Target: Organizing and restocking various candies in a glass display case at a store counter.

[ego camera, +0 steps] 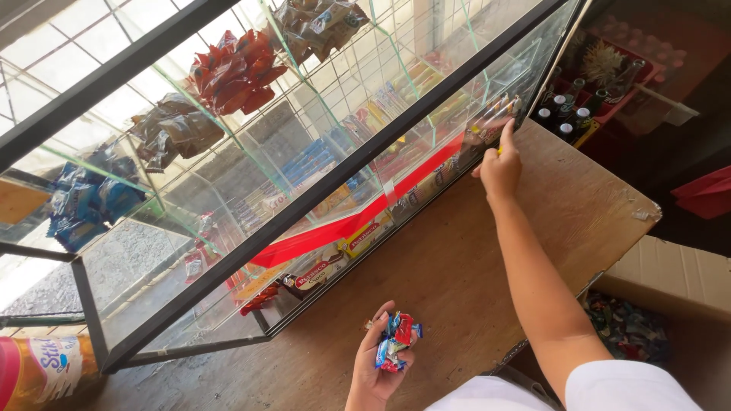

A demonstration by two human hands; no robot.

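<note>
Over the wooden worktop (457, 266), the left hand (377, 365) grasps a bunch of wrapped sweets (394, 342). The right hand (499, 164) reaches to the glass case (320, 183), pinching something small and yellow against its frame.

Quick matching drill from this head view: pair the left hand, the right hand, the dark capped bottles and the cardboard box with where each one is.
Things:
1. left hand
2. right hand
3. dark capped bottles
4. brown cardboard box

Places or states:
A. in a crate past the far end of the wooden counter
B. reaching to the far end of the glass display case
C. below the counter's right edge
D. palm up, holding a clutch of small wrapped candies

Pairs: 1-D, 2-B, 3-A, 4-C
</note>
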